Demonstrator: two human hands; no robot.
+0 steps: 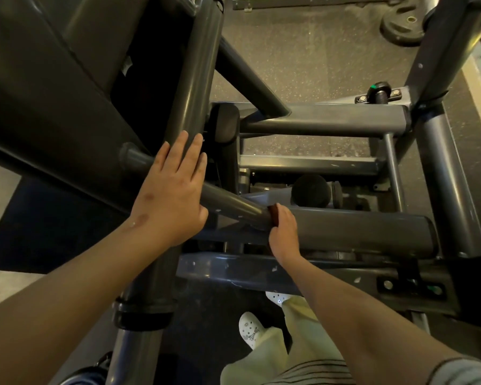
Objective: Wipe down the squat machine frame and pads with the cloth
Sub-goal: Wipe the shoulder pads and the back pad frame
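Note:
The dark grey squat machine frame (325, 120) fills the view, with thick round tubes crossing below me. My left hand (172, 190) lies flat with straight fingers on a slanting tube (228, 202) where it meets an upright tube. My right hand (283, 232) grips a small dark red-brown cloth (274, 215) and presses it against the lower end of that slanting tube. Most of the cloth is hidden under my fingers. A large black pad (47, 101) sits at the upper left.
A black foam roller (313, 190) sits low in the frame's middle. A weight plate (403, 27) lies on the speckled rubber floor at the top right. My feet in white clogs (252, 330) stand between the frame bars. A dark mat (47, 234) lies at the left.

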